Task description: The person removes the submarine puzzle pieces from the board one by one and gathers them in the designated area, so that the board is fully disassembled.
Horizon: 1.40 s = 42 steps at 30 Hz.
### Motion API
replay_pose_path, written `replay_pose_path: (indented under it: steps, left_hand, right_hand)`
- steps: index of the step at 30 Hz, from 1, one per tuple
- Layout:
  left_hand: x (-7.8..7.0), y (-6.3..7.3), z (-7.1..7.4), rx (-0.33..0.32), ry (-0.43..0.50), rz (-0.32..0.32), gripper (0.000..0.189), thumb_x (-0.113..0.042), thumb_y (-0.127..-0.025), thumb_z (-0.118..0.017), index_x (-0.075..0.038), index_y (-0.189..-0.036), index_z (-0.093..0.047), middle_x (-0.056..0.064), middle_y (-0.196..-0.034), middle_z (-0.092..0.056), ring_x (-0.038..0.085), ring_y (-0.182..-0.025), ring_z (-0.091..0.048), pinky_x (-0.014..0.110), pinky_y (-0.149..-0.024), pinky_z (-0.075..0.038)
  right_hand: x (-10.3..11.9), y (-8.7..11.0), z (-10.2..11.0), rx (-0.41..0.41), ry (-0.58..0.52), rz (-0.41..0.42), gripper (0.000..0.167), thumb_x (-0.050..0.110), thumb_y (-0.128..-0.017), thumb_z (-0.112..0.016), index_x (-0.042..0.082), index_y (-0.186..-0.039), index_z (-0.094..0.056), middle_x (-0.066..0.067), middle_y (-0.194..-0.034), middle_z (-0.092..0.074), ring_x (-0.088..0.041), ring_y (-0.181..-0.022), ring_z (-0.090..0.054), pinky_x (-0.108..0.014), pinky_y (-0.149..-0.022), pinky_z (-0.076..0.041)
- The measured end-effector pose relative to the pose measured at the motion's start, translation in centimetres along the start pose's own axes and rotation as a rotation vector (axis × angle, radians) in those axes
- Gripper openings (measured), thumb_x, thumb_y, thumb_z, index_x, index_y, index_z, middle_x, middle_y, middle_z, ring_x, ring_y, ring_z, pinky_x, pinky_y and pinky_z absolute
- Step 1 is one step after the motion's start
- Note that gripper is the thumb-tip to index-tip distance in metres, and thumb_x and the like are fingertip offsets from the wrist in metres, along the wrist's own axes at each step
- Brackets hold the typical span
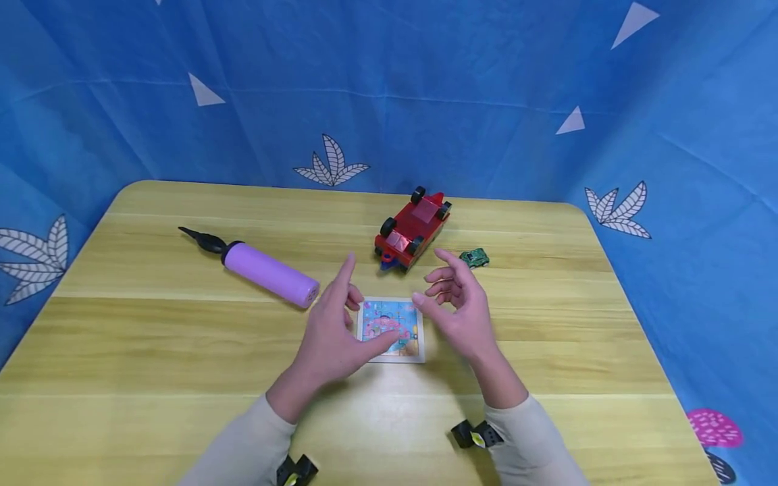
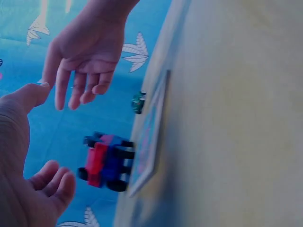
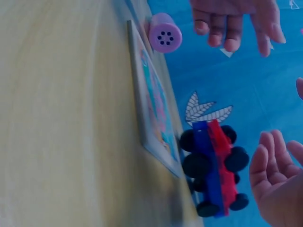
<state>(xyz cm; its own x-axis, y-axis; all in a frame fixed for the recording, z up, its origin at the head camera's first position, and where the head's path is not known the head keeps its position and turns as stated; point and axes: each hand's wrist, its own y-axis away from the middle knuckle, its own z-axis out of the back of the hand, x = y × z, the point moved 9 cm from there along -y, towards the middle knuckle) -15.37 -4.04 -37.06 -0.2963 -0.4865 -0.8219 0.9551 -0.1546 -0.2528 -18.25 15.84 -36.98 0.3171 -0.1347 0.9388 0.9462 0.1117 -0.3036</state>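
A small jigsaw puzzle (image 1: 395, 347) in a pale frame lies flat on the table, its picture blue and pink. Over its left side hovers my left hand (image 1: 334, 331), thumb stretched across the picture and fingers spread, holding nothing. My right hand (image 1: 462, 307) is raised at the puzzle's upper right corner, palm turned inward, fingers loosely bent and empty. In the left wrist view both hands stand apart from the puzzle (image 2: 150, 137). Behind the puzzle is a red and blue toy car (image 1: 413, 229) with black wheels, with a small green toy car (image 1: 475, 258) to its right.
A purple hand pump (image 1: 270, 273) with a black nozzle lies on the left of the wooden table (image 1: 182, 378). Blue cloth (image 1: 389, 88) printed with leaves and triangles hangs behind the table's far edge and along its sides.
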Motion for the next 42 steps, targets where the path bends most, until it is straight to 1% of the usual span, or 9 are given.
replay_pose_path:
  steps: [3,6,12,18,23,29,32,38,42]
  left_hand:
    - [1.0,0.2,-1.2,0.048,0.014,0.044,0.119,-0.046,-0.070,-0.090,-0.021,-0.161,-0.017,0.006,-0.093,-0.054,0.018,-0.075,-0.051,0.031,-0.061,-0.045]
    - [2.1,0.5,-1.9,0.084,0.006,0.084,0.120,-0.040,-0.069,-0.092,-0.020,-0.161,-0.019,0.007,-0.084,-0.054,0.016,-0.067,-0.048,0.031,-0.057,-0.042]
    - [4.2,0.6,-2.5,0.135,-0.026,0.129,0.116,-0.039,-0.070,-0.092,-0.016,-0.159,-0.023,0.001,-0.072,-0.052,0.015,-0.060,-0.047,0.033,-0.056,-0.041]
    - [6.1,0.7,-3.0,0.234,0.004,0.204,0.114,-0.037,-0.070,-0.092,-0.017,-0.159,-0.024,-0.001,-0.065,-0.054,0.015,-0.056,-0.050,0.032,-0.054,-0.043]
    - [7.0,0.6,-3.3,0.297,0.009,0.245,0.114,-0.037,-0.069,-0.093,-0.017,-0.159,-0.027,0.000,-0.063,-0.055,0.017,-0.054,-0.050,0.031,-0.049,-0.041]
    - [7.8,0.6,-3.6,0.331,0.003,0.291,0.116,-0.037,-0.067,-0.094,-0.018,-0.159,-0.026,0.001,-0.062,-0.055,0.017,-0.052,-0.049,0.030,-0.047,-0.038]
    - [7.9,0.5,-3.8,0.344,-0.005,0.288,0.116,-0.037,-0.067,-0.094,-0.016,-0.159,-0.027,0.001,-0.062,-0.055,0.016,-0.051,-0.049,0.030,-0.048,-0.038]
    - [7.6,0.6,-4.0,0.368,-0.032,0.249,0.115,-0.036,-0.066,-0.095,-0.010,-0.157,-0.031,-0.001,-0.064,-0.055,0.016,-0.053,-0.051,0.031,-0.051,-0.040]
    - [7.6,0.7,-4.1,0.376,-0.055,0.226,0.112,-0.034,-0.066,-0.095,-0.007,-0.156,-0.035,-0.003,-0.065,-0.056,0.014,-0.054,-0.052,0.031,-0.053,-0.042]
  right_hand:
    - [-0.5,-0.1,-0.8,0.049,-0.039,-0.025,0.064,0.002,-0.086,-0.074,0.008,-0.145,-0.049,-0.019,-0.096,-0.059,-0.025,-0.079,-0.058,-0.026,-0.069,-0.047]
    - [-1.3,-0.1,-1.7,0.111,-0.045,-0.055,0.061,0.003,-0.088,-0.073,0.005,-0.144,-0.050,-0.016,-0.086,-0.055,-0.019,-0.072,-0.051,-0.024,-0.063,-0.041]
    - [-2.7,0.0,-3.3,0.210,-0.018,-0.112,0.055,0.006,-0.089,-0.075,0.010,-0.140,-0.055,-0.010,-0.074,-0.042,-0.016,-0.061,-0.037,-0.026,-0.055,-0.033]
    - [-3.8,-0.1,-4.6,0.273,-0.001,-0.143,0.057,0.003,-0.084,-0.080,0.004,-0.136,-0.058,-0.008,-0.070,-0.033,-0.017,-0.059,-0.031,-0.028,-0.056,-0.031]
    - [-4.8,-0.3,-5.5,0.316,0.062,-0.176,0.058,0.007,-0.080,-0.085,0.005,-0.133,-0.061,-0.004,-0.065,-0.029,-0.018,-0.057,-0.029,-0.030,-0.058,-0.032]
    - [-5.3,-0.5,-6.4,0.380,0.203,-0.221,0.056,0.016,-0.079,-0.087,0.010,-0.130,-0.064,0.001,-0.060,-0.031,-0.017,-0.054,-0.029,-0.032,-0.057,-0.029]
    - [-5.5,-0.6,-6.5,0.391,0.237,-0.233,0.054,0.019,-0.078,-0.088,0.012,-0.127,-0.067,0.001,-0.059,-0.031,-0.017,-0.054,-0.029,-0.032,-0.056,-0.028]
    - [-5.9,-0.8,-7.1,0.418,0.246,-0.256,0.051,0.026,-0.075,-0.091,0.015,-0.120,-0.070,0.000,-0.058,-0.033,-0.018,-0.052,-0.030,-0.032,-0.056,-0.030]
    - [-6.4,-0.7,-7.4,0.431,0.254,-0.258,0.050,0.026,-0.074,-0.091,0.015,-0.118,-0.071,0.001,-0.057,-0.034,-0.016,-0.052,-0.030,-0.031,-0.055,-0.030]
